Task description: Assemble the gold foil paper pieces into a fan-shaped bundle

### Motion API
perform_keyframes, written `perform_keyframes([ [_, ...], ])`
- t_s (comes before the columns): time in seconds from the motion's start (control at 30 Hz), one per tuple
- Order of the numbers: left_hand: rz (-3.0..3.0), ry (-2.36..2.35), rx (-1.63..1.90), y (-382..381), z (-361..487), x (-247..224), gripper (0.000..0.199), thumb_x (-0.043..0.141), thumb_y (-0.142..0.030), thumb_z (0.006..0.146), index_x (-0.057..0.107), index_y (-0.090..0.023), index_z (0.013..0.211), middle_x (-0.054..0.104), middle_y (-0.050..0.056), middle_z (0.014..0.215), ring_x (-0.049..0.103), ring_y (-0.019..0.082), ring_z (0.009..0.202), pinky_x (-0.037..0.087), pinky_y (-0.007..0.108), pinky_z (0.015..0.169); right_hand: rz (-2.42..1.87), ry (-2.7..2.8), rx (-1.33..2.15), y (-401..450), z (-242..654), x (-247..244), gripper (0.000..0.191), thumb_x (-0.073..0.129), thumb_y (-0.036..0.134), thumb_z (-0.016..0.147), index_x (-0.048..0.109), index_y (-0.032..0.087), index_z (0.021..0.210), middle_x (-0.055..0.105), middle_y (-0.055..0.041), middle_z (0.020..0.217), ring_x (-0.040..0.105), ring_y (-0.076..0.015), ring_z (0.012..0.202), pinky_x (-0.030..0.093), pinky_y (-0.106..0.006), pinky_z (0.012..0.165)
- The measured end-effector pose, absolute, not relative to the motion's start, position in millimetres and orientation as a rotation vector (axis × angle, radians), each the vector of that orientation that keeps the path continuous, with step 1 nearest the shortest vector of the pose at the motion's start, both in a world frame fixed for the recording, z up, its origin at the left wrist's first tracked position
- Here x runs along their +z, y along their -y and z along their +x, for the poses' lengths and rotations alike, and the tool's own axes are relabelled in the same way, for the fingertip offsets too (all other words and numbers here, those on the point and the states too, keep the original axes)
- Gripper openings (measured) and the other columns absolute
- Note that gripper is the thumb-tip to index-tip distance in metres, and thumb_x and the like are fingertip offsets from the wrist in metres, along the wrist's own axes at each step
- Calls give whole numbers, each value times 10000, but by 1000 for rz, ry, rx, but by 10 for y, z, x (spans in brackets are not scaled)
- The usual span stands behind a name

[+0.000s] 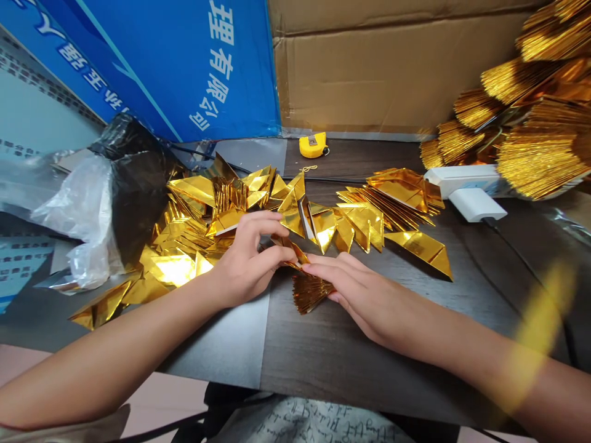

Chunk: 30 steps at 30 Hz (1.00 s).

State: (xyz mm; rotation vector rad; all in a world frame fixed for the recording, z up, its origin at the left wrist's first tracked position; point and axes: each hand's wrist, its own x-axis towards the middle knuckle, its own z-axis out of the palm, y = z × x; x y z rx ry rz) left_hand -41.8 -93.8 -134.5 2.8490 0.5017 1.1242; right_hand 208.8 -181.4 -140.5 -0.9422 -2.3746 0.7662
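Note:
Between my hands is a fan-like stack of folded gold foil paper (310, 293), its pleated edge toward me. My left hand (252, 258) has its thumb and forefinger closed on the stack's upper left end. From the right, my right hand (357, 292) grips the stack, fingers on top and thumb beneath. Around and behind my left hand lies a heap of loose folded gold pieces (184, 231). A row of gold triangles (360, 224) stands just beyond my fingers. One flat gold piece (425, 251) rests right of them.
A yellow tape measure (313, 145) sits near the cardboard (388, 74) at the back. Plastic bags (99, 209) are at left. At right are a white power strip (462, 178), a charger (478, 204) with a black cable, and large gold bundles (540, 147).

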Motion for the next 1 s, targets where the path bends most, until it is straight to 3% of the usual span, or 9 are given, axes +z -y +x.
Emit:
perform_keyframes([
  [0.07, 2804, -519, 1087, 940, -412, -1360, 177, 665, -74, 875, 642, -181, 1014, 505, 108, 1282, 511, 248, 1309, 539, 436, 1048, -962, 2384, 764, 1815, 2086, -1400, 747, 415, -78, 879, 320, 209, 1562, 469, -102, 1560, 400, -219, 1442, 436, -499, 1164],
  [0.17, 2763, -512, 996, 952, -408, -1337, 154, 607, -67, 914, 624, -156, 1039, 500, 135, 1364, 594, 180, 1188, 577, 345, 975, -978, 2400, 749, 1820, 2088, -1392, 770, 409, -81, 870, 298, 217, 1571, 452, -100, 1574, 384, -224, 1459, 407, -527, 1181],
  [0.37, 2755, -407, 878, 931, -404, -1288, 199, 526, -31, 940, 597, -156, 1078, 696, 61, 989, 636, 136, 916, 543, 288, 815, -983, 2374, 697, 1825, 2102, -1398, 747, 410, -68, 872, 355, 251, 1545, 478, -98, 1551, 438, -229, 1439, 410, -548, 1177],
  [0.5, 2815, -446, 913, 920, -390, -1273, 289, 522, -79, 965, 578, -155, 1238, 710, 42, 920, 631, 118, 814, 521, 246, 748, -1005, 2362, 661, 1843, 2091, -1426, 700, 413, -47, 891, 357, 223, 1534, 420, -126, 1584, 368, -244, 1489, 406, -536, 1187],
  [0.7, 2830, -493, 825, 968, -354, -1254, 220, 562, -108, 964, 623, -128, 1174, 733, 62, 954, 635, 133, 811, 531, 269, 759, -1043, 2372, 489, 1903, 1947, -1482, 597, 339, 0, 982, 257, 125, 1560, 336, -223, 1597, 304, -306, 1490, 406, -605, 1149],
  [0.83, 2740, -452, 867, 1007, -320, -1279, 270, 550, -101, 966, 601, -129, 1229, 725, 63, 967, 645, 126, 832, 541, 247, 759, -1117, 2391, 412, 1926, 1838, -1418, 513, 341, 51, 1021, 317, 112, 1530, 393, -238, 1532, 472, -303, 1247, 492, -576, 1040],
  [1.0, 2577, -506, 757, 1060, -263, -1253, 154, 452, -106, 994, 591, -151, 1041, 672, 40, 912, 621, 110, 854, 536, 213, 749, -1166, 2391, 360, 1936, 1760, -1345, 375, 341, 83, 1024, 521, 156, 1345, 578, -172, 1211, 489, -276, 1006, 532, -512, 878],
])
